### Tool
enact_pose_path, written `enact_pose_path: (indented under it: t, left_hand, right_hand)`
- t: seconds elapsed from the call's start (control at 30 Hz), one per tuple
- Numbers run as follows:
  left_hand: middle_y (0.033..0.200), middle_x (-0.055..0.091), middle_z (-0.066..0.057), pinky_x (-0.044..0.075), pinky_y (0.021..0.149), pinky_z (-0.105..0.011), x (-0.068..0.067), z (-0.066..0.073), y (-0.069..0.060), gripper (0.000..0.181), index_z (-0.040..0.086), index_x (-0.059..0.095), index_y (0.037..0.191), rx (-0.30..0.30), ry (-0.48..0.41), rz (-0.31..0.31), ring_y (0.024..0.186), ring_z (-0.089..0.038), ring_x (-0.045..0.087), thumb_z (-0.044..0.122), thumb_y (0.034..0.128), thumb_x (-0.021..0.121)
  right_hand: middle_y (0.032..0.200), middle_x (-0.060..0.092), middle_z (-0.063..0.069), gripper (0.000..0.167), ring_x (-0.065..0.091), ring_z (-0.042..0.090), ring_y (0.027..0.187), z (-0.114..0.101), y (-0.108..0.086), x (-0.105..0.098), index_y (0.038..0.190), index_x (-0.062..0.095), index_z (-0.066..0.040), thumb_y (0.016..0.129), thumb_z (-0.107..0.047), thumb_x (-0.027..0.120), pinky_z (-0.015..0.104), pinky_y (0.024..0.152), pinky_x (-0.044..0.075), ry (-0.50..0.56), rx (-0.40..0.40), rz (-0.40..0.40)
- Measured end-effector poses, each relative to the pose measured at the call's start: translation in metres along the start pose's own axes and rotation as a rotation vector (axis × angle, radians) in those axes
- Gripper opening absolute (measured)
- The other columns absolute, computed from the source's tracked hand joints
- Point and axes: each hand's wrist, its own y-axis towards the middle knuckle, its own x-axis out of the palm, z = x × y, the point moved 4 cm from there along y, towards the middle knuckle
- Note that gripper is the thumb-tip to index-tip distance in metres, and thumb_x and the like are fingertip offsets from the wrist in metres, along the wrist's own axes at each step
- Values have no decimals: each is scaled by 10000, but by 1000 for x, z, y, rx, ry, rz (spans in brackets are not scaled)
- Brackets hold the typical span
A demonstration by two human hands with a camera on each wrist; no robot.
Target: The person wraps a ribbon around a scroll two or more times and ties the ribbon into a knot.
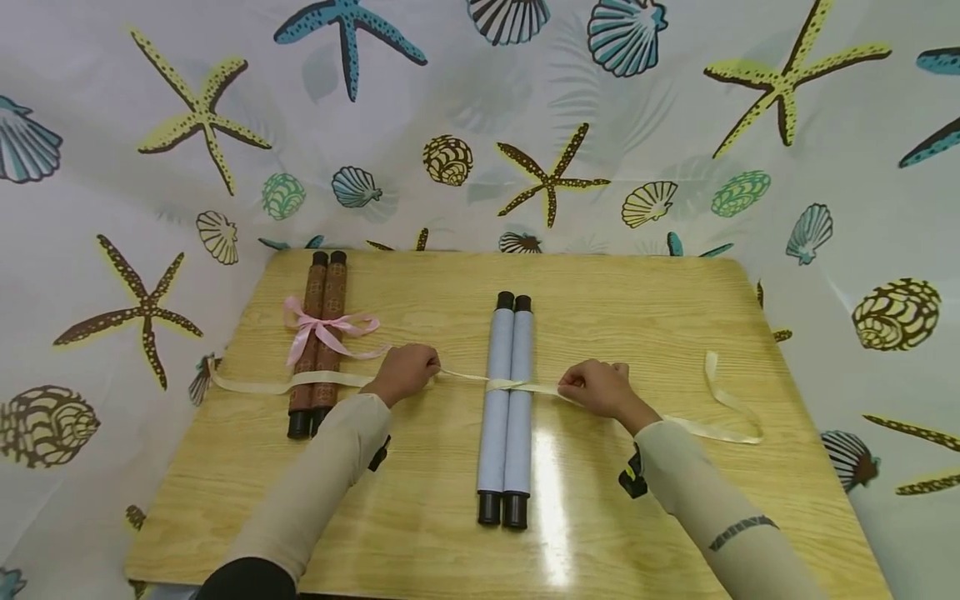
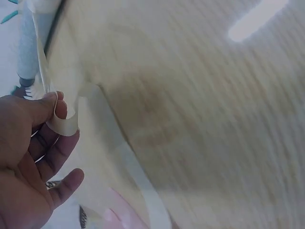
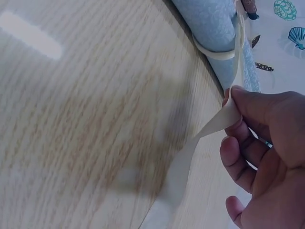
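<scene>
Two pale blue scrolls (image 1: pixel 495 433) with black end caps lie side by side in the middle of the table. A cream ribbon (image 1: pixel 498 385) wraps round them and crosses on top. To the left of the scrolls, my left hand (image 1: pixel 407 372) pinches one side of the ribbon between thumb and fingers. My right hand (image 1: pixel 597 387) pinches the other side just right of them. Both stretches between hands and scrolls look drawn out. In the right wrist view, the ribbon (image 3: pixel 183 164) trails down from the fingertips onto the table.
Two brown patterned scrolls (image 1: pixel 336 292) lie at the left, tied with a pink ribbon bow (image 1: pixel 318 327). The cream ribbon's left tail (image 1: pixel 255 387) crosses over them, and its right tail (image 1: pixel 720 433) curls on the wooden table (image 1: pixel 637 308). A shell-print cloth (image 1: pixel 480 108) hangs behind.
</scene>
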Motion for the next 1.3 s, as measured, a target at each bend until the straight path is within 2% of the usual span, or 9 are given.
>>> enact_pose_path:
  t: [0.2, 0.4, 0.6, 0.7, 0.77, 0.83, 0.9, 1.07, 1.3]
  left_hand:
    - [899, 745, -55, 524, 856, -474, 0, -11, -4, 229, 105, 738, 914, 10, 41, 41, 727, -181, 631, 179, 1018, 547]
    - [892, 717, -54, 508, 779, -427, 8, -15, -2, 282, 102, 699, 932, -2, -16, -31, 745, -188, 626, 193, 1046, 457]
    - [777, 457, -32, 358, 690, -325, 1, -24, -11, 319, 104, 494, 784, 24, -526, -156, 694, -178, 395, 231, 1070, 431]
    - [1055, 583, -158, 448, 897, -426, -6, -31, -19, 332, 44, 549, 896, 5, -767, -194, 1014, -301, 552, 290, 1082, 426]
    - [1426, 470, -233, 361, 1083, -529, -8, -35, -24, 402, -32, 558, 1042, -12, -893, -211, 1406, -373, 389, 336, 1087, 404]
    - [1636, 229, -233, 193, 1222, -582, -12, -37, -27, 455, -59, 534, 1186, 8, -997, -215, 1561, -375, 109, 360, 1091, 382]
    - [1655, 214, -198, 137, 1248, -547, -14, -34, -29, 471, -39, 552, 1244, 36, -1139, -214, 1571, -312, 110, 374, 1087, 390]
    - [1392, 634, -18, 259, 1234, -399, -26, -15, -29, 338, 106, 627, 1160, 178, -1441, -191, 1348, -115, 509, 336, 1087, 390]
    - [1098, 687, 46, 427, 1081, -279, -46, 24, -26, 197, 140, 593, 1031, 318, -1531, -113, 1081, -123, 607, 261, 1076, 443]
  right_hand:
    - [873, 758, -3, 168, 596, 118, 733, 10, -2, -4, 938, 770, -158, 981, -245, 634, 569, 889, 239, 3, 8, -3]
    - [860, 754, -2, 174, 590, 126, 733, 13, -3, -4, 932, 770, -151, 979, -253, 636, 578, 895, 247, -7, 28, -1]
    - [860, 744, 5, 171, 582, 139, 740, 14, -3, -14, 934, 764, -150, 980, -250, 634, 586, 896, 251, -22, 36, 22]
    - [861, 741, 6, 173, 574, 136, 734, 15, -4, -16, 945, 761, -147, 985, -249, 628, 588, 887, 249, -22, 31, 10]
    - [858, 739, 4, 172, 570, 134, 733, 17, -4, -16, 947, 759, -147, 987, -250, 627, 585, 886, 245, -21, 31, 4]
    - [855, 738, 4, 170, 571, 132, 733, 18, -3, -14, 944, 758, -146, 985, -249, 629, 589, 888, 243, -18, 29, 5]
    - [853, 738, 6, 169, 575, 133, 731, 18, -4, -12, 940, 757, -144, 983, -248, 632, 598, 896, 242, -12, 28, 5]
    - [860, 742, 8, 161, 579, 132, 731, 16, -1, -1, 929, 758, -147, 977, -244, 638, 579, 890, 253, 3, 32, -6]
    - [885, 746, -9, 155, 579, 113, 752, 15, -1, 10, 940, 752, -163, 975, -264, 639, 584, 912, 268, 9, 32, -26]
